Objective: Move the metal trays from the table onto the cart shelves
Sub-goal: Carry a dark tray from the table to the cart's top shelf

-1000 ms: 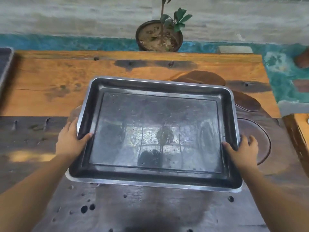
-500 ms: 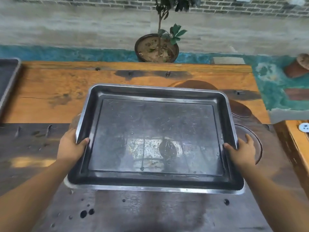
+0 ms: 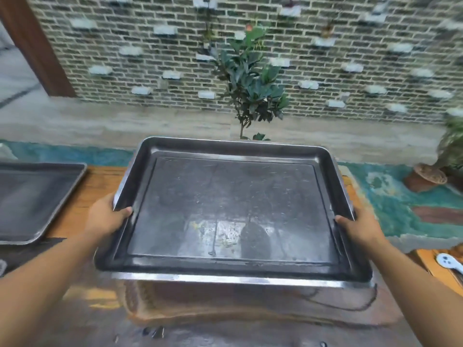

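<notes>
the left hand [image 3: 106, 217] and right hand [image 3: 359, 227] are gripping opposite short sides of the metal tray [image 3: 233, 209], thumbs hooking over the rim, probably to be keeping it level. it is hovering above the table [image 3: 82, 309], while a second tray [image 3: 32, 199] is lying at the table's left edge.

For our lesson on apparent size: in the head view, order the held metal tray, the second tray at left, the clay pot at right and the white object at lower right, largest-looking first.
1. Held metal tray, nearest the camera, which inflates it
2. Second tray, cropped by the frame
3. Clay pot
4. White object
</notes>
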